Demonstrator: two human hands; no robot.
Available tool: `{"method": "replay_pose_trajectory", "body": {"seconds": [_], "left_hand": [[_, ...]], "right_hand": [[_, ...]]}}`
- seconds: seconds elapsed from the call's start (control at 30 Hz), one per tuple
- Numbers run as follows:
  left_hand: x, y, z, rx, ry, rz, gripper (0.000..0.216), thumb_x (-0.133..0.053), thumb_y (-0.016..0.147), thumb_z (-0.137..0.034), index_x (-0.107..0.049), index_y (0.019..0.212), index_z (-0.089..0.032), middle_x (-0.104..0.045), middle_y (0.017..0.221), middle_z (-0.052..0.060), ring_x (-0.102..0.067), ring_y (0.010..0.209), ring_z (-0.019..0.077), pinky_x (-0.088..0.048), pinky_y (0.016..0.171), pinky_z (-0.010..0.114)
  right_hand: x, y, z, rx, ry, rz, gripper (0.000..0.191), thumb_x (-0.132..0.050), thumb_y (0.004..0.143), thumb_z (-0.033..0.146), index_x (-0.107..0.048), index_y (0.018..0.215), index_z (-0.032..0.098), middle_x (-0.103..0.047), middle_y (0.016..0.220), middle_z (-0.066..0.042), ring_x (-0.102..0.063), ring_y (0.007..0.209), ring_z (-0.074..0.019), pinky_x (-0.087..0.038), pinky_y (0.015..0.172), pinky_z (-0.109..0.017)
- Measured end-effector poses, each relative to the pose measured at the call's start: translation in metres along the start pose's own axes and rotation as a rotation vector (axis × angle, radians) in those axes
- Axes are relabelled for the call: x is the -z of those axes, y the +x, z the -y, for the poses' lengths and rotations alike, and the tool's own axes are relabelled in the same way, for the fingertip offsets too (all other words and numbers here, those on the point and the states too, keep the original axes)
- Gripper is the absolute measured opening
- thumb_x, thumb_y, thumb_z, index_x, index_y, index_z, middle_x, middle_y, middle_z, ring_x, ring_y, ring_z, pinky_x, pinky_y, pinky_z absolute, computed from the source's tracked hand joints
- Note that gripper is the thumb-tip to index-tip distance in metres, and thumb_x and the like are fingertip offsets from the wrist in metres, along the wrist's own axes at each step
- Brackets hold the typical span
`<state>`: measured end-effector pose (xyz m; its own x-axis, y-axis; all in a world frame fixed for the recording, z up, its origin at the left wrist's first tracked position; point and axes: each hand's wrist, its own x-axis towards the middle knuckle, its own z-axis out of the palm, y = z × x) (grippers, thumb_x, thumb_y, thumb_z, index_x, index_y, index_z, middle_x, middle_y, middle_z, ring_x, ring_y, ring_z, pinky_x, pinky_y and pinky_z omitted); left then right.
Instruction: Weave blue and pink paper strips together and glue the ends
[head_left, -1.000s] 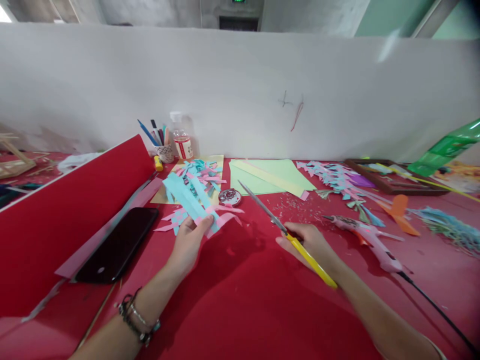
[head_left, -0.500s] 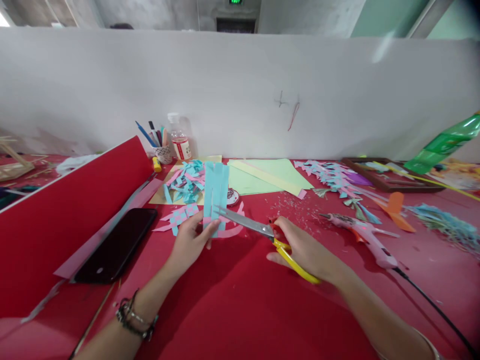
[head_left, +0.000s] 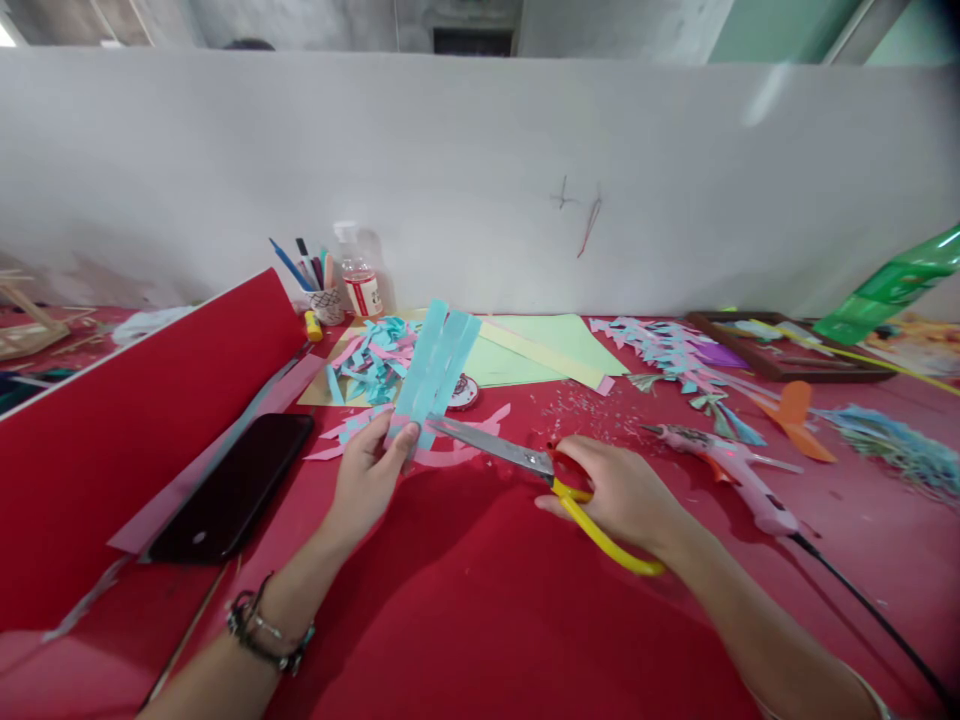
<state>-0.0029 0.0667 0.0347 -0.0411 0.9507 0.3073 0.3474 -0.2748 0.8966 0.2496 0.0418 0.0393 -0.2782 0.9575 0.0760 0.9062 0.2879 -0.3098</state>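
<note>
Between the thumb and fingers of my left hand (head_left: 369, 480) is the lower end of some blue paper strips (head_left: 437, 360), with a pink strip woven across near my thumb. The strips fan upward and lean right. My right hand (head_left: 611, 495) grips a pair of scissors (head_left: 499, 447) with yellow handles. Their blades point left, and the tips lie at the right edge of the blue strips by my left thumb; whether they touch the paper I cannot tell. Behind my left hand, a pink and blue woven paper piece (head_left: 352, 430) lies on the red table, partly hidden.
A black phone (head_left: 232, 490) lies at left beside a red board (head_left: 150, 440). Cut paper scraps (head_left: 375, 360) are heaped behind my left hand. A pink glue gun (head_left: 739, 475) with a cord lies right of my right hand. Green paper sheets (head_left: 559, 345) lie at the back.
My left hand has shifted slightly left and tilted the blue strips to the right, where they stood nearly upright before. The scissors stay almost in place, their handles slightly farther apart.
</note>
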Motion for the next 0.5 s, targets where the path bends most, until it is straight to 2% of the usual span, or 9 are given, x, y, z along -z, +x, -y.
{"method": "replay_pose_trajectory", "body": {"seconds": [0.3, 0.5], "left_hand": [[-0.0026, -0.0032, -0.0017, -0.06, 0.019, 0.032, 0.027, -0.048, 0.077, -0.032, -0.043, 0.053, -0.019, -0.042, 0.047, -0.005, -0.037, 0.044, 0.0088, -0.031, 0.047, 0.02], [-0.0044, -0.004, -0.0047, 0.049, -0.105, 0.038, 0.023, -0.054, 0.072, -0.034, -0.048, 0.055, -0.02, -0.046, 0.045, -0.004, -0.044, 0.041, 0.0104, -0.035, 0.045, 0.021]], "right_hand": [[-0.0012, -0.0004, 0.0031, 0.008, 0.032, 0.005, 0.034, -0.057, 0.068, 0.047, -0.055, 0.087, 0.019, -0.061, 0.084, -0.007, -0.057, 0.077, -0.0209, -0.034, 0.059, -0.026], [-0.0001, -0.0003, 0.0069, 0.024, 0.085, 0.035, 0.025, -0.058, 0.068, 0.042, -0.055, 0.077, 0.019, -0.06, 0.075, -0.003, -0.054, 0.065, -0.0149, -0.031, 0.056, -0.024]]}}
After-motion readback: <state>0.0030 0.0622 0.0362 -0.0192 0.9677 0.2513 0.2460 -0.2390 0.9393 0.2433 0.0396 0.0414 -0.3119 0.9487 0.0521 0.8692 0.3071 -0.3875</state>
